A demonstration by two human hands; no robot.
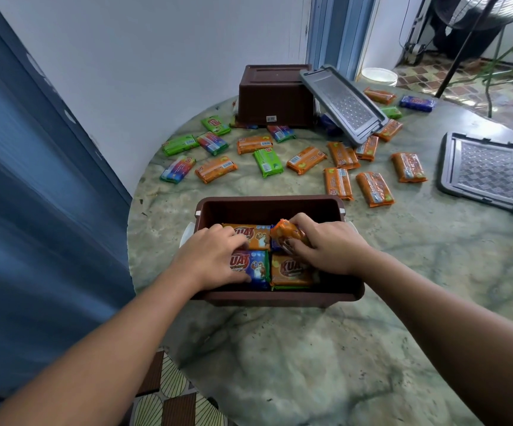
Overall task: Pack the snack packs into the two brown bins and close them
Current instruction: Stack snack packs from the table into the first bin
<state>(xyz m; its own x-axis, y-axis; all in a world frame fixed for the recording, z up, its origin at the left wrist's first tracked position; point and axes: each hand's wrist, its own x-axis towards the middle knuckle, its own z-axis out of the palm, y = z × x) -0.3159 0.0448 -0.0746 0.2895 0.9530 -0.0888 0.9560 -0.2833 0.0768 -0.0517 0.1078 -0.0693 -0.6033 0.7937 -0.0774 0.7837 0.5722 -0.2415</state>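
Brown bin (275, 207) – right hand (330, 249) fingers pinching orange pack (286, 233), left hand (210, 258) fingers flat on packs

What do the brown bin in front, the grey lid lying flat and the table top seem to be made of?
Brown bin: likely moulded plastic, matte, with thin walls and a rolled rim.
Grey lid: likely plastic too, with an embossed lattice panel and moulded ridges.
Table top: looks like polished green marble, veined and glossy, though it could be an imitation.
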